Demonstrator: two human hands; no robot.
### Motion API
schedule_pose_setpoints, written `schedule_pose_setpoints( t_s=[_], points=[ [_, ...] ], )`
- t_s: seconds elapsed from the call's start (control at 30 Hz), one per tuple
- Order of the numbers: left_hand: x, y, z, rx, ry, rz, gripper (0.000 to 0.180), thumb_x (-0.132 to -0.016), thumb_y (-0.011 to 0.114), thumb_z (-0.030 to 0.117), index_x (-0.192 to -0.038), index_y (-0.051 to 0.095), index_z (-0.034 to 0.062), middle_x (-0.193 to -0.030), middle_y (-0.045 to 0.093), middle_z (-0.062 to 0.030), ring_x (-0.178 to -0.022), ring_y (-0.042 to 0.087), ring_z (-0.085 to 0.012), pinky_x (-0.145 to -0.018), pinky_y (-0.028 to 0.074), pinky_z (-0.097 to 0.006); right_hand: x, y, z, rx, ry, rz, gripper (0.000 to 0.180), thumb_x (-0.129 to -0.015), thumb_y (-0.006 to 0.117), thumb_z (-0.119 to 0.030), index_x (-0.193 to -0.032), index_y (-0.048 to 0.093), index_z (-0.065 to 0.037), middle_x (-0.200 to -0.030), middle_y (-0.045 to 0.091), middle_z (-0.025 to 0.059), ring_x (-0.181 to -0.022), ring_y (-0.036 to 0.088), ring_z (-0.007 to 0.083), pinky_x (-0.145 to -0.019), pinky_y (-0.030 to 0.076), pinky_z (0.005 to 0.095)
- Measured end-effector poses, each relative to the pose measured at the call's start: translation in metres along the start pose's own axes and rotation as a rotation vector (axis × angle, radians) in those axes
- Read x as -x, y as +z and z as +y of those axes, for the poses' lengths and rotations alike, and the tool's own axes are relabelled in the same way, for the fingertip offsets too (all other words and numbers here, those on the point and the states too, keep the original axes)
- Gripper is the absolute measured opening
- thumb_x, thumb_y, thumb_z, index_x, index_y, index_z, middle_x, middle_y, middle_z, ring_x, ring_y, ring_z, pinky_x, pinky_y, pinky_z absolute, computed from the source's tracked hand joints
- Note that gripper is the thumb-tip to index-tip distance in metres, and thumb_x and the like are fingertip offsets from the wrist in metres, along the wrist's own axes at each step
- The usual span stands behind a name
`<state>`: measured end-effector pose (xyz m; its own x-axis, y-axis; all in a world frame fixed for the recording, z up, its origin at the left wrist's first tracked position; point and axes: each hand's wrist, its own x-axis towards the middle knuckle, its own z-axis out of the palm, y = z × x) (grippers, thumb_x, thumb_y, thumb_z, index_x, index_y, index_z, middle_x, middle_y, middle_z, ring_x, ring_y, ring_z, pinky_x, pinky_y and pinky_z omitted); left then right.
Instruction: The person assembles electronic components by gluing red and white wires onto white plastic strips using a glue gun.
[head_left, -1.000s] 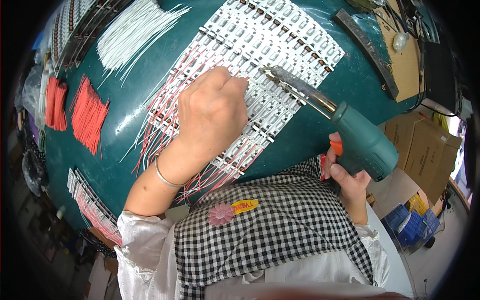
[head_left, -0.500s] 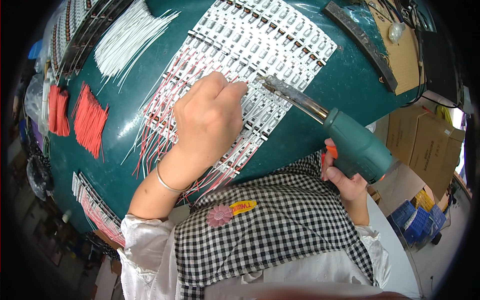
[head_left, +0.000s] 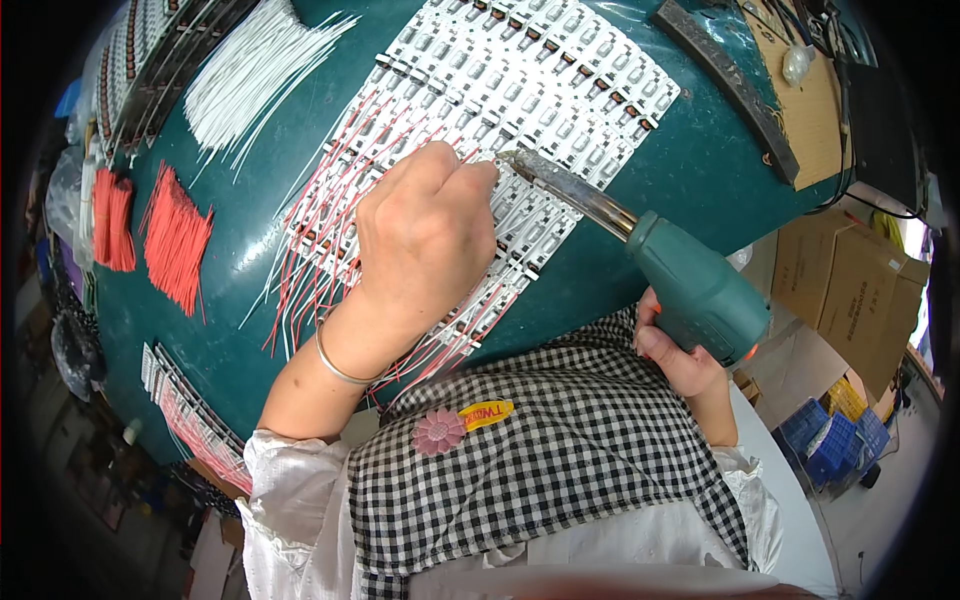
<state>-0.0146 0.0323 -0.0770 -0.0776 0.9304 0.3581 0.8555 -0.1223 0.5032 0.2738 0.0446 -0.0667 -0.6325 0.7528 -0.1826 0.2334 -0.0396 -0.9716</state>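
Observation:
My left hand (head_left: 425, 225) is closed in a pinch over the white circuit boards (head_left: 530, 90). A short red wire (head_left: 470, 154) shows at its fingertips; the rest of what it pinches is hidden. My right hand (head_left: 680, 350) grips a green soldering gun (head_left: 700, 285) by its handle. The gun's metal tip points left and lies just beside my left fingertips, over the boards; whether it touches is too small to tell. Red and white wires (head_left: 310, 230) trail from the left and near part of the boards, partly under my left forearm.
On the green table (head_left: 250, 340) at the left lie a bundle of white wires (head_left: 250, 85) and two bundles of red wires (head_left: 175, 240). More wired boards (head_left: 195, 415) sit at the near left edge. A dark curved bar (head_left: 725, 90) lies at the far right; cardboard boxes (head_left: 850, 280) stand beyond the table.
The soldering gun has moved left, bringing its tip closer to my left fingertips. My left hand has shifted slightly to the right, still pinched.

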Motion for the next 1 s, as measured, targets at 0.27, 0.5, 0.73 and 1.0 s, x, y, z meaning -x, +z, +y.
schedule_pose_setpoints(
  t_s=[0.27,0.5,0.73,1.0],
  points=[
    [0.0,-0.001,0.001,-0.002,-0.005,0.005,0.015,-0.063,0.062,-0.003,-0.076,0.066,0.003,-0.063,0.044,-0.008,-0.056,0.052,-0.0248,-0.047,0.043,-0.037,-0.006,-0.003,-0.004,0.05,-0.052,-0.008,0.039,-0.079,0.071,-0.006,-0.111,0.05,0.002,-0.079,0.054,0.009,-0.06,0.055,0.0146,-0.053,0.047,0.0255],
    [-0.004,0.0,0.001,-0.003,-0.002,0.005,0.013,-0.064,0.062,-0.003,-0.075,0.065,0.0028,-0.064,0.046,-0.0081,-0.056,0.054,-0.025,-0.048,0.045,-0.037,-0.011,-0.005,-0.022,-0.43,0.04,0.124,0.053,-0.079,0.067,0.001,-0.128,0.049,0.009,-0.123,0.056,0.0189,-0.068,0.055,0.0163,-0.057,0.048,0.0252],
    [0.001,-0.001,-0.001,-0.015,-0.024,0.042,0.009,-0.065,0.061,-0.002,-0.072,0.062,0.0029,-0.065,0.047,-0.0089,-0.057,0.054,-0.0257,-0.049,0.045,-0.038,-0.015,0.001,-0.02,-0.384,0.006,0.075,0.057,-0.078,0.068,0.001,-0.13,0.045,0.009,-0.128,0.054,0.0219,-0.064,0.054,0.0157,-0.054,0.047,0.0258],
    [0.028,-0.06,-0.006,-0.096,-0.123,-0.229,0.007,-0.073,0.071,0.008,-0.081,0.069,0.0078,-0.071,0.059,-0.0073,-0.055,0.059,-0.0269,-0.05,0.048,-0.037,-0.011,0.005,-0.026,-0.321,-0.056,0.193,0.061,-0.079,0.067,-0.01,-0.129,0.039,0.012,-0.077,0.053,0.0093,-0.051,0.053,0.0145,-0.049,0.047,0.0272]
  ],
)
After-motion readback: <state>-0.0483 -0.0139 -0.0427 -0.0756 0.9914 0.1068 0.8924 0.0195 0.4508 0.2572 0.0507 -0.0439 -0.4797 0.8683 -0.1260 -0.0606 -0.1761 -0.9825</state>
